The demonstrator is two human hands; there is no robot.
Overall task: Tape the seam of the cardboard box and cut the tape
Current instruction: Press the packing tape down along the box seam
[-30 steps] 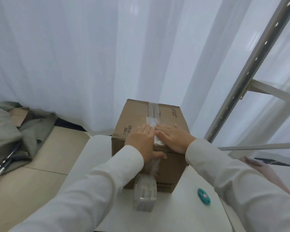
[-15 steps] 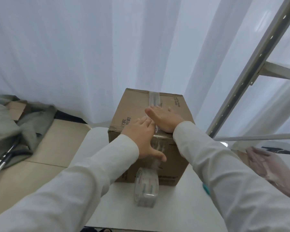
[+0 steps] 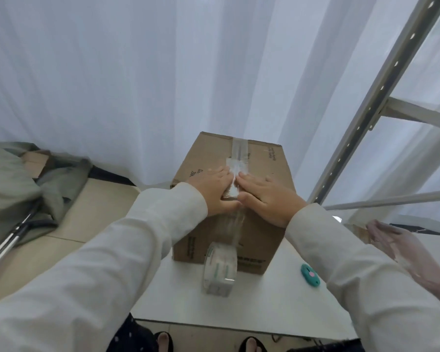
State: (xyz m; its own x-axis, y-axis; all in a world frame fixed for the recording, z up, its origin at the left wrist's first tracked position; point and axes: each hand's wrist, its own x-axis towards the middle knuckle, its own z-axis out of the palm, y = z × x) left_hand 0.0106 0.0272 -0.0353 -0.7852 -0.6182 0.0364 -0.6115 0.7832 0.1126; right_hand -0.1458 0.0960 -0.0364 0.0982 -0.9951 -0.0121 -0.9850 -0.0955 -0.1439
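A brown cardboard box stands on a white table. Clear tape runs along its top seam and down the near side to a tape roll standing on edge in front of the box. My left hand lies flat on the box top just left of the seam, its thumb over the near edge. My right hand lies flat just right of the seam. Both palms press down, fingers together, holding nothing. A small teal cutter lies on the table to the right of the roll.
White curtains hang behind the table. A grey metal rack frame rises at the right. Grey-green cloth and a metal pole lie on the tiled floor at the left. A pinkish plastic sheet sits at the right edge.
My right hand has slid back from the far part of the seam toward the near edge, beside my left hand. The teal cutter is uncovered again.
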